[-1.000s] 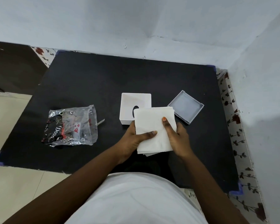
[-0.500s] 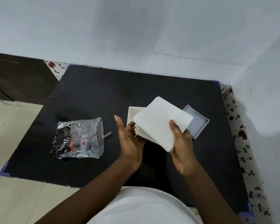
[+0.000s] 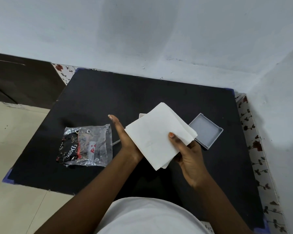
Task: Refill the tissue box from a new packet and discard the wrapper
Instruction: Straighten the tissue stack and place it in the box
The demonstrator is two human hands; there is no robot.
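A stack of white tissues (image 3: 156, 134) is held tilted above the black table. My right hand (image 3: 187, 150) grips its right side, thumb on top. My left hand (image 3: 124, 137) rests flat against the stack's left edge, fingers straight. The white tissue box (image 3: 141, 115) is almost fully hidden behind the stack; only a corner shows. Its grey lid (image 3: 205, 130) lies upturned on the table to the right. The empty clear wrapper (image 3: 86, 146) with black and red print lies flat on the table to the left of my hands.
The black table (image 3: 108, 97) sits in a corner, with a pale wall behind and to the right. A dark cabinet (image 3: 19, 80) stands at the far left. Tiled floor (image 3: 15, 200) lies beyond the table's left edge.
The tissue stack was lifted off the table and turned diagonal, now covering the box. My left hand let go of its grip and went flat against the stack's edge.
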